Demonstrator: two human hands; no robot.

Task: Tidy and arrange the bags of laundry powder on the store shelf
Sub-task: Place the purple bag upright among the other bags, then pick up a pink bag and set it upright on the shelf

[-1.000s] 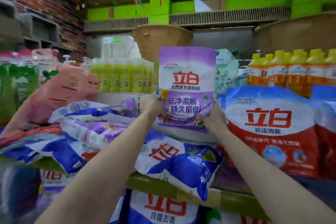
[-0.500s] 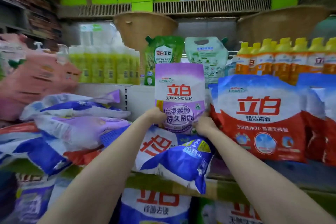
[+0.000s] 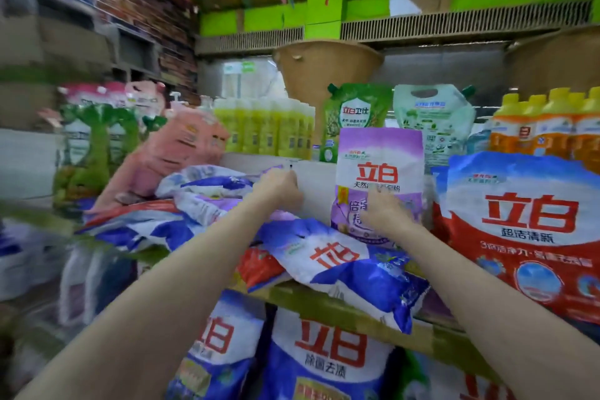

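Observation:
A purple laundry powder bag [image 3: 380,159] stands upright on the shelf, left of a large red-and-white bag [image 3: 526,224]. My right hand [image 3: 386,214] lies against the purple bag's lower front, fingers spread and blurred. My left hand [image 3: 281,190] is off that bag and sits at the right end of a loose heap of blue, white and purple bags [image 3: 201,191]. Blur hides its grip. A blue-and-white bag [image 3: 354,273] lies flat under both hands and droops over the shelf edge [image 3: 425,336].
Behind the bags stand yellow-green bottles [image 3: 263,127], green refill pouches [image 3: 354,114] and orange bottles [image 3: 545,133]. A pink pouch [image 3: 175,156] leans on the heap at the left. More blue bags [image 3: 324,354] fill the shelf below.
The purple bag came down from being held up in both hands and now stands on the shelf. My left hand let go and moved left to the heap.

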